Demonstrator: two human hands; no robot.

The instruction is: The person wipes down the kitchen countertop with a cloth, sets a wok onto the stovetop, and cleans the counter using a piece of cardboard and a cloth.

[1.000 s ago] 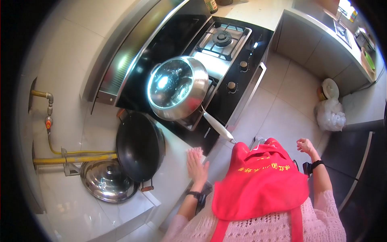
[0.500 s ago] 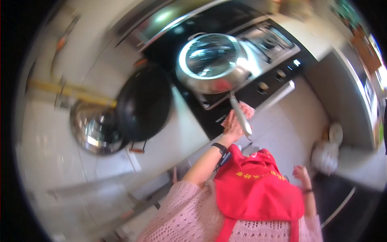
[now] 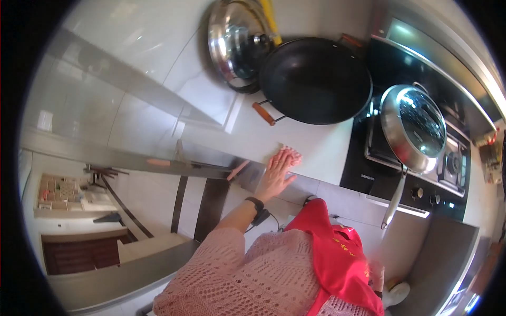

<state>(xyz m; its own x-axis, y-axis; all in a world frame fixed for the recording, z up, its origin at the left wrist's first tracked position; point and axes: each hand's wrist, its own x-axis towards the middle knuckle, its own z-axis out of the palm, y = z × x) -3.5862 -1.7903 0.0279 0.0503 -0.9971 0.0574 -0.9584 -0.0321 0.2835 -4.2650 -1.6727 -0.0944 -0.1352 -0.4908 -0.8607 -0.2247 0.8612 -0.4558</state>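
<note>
My left hand (image 3: pixel 276 175), with a dark band on its wrist, lies over a pink-and-white patterned cloth (image 3: pixel 291 156) and holds it against the white countertop (image 3: pixel 321 150) near its front edge. Behind that hand a black wok (image 3: pixel 316 79) with wooden handles sits on the counter. My right hand (image 3: pixel 376 274) hangs low beside the red apron (image 3: pixel 337 258); it is blurred and partly hidden, so its fingers cannot be made out.
A shiny steel lid (image 3: pixel 232 45) leans beside the wok. On the black gas stove (image 3: pixel 363 158) rests a steel pan (image 3: pixel 392 126) with a glass lid, its long handle (image 3: pixel 394 203) jutting past the front edge. A range hood (image 3: pixel 448 58) overhangs the stove.
My left hand has moved the cloth from the stove's front edge, by the pan handle, leftward to the white counter in front of the wok. The view has turned left.
</note>
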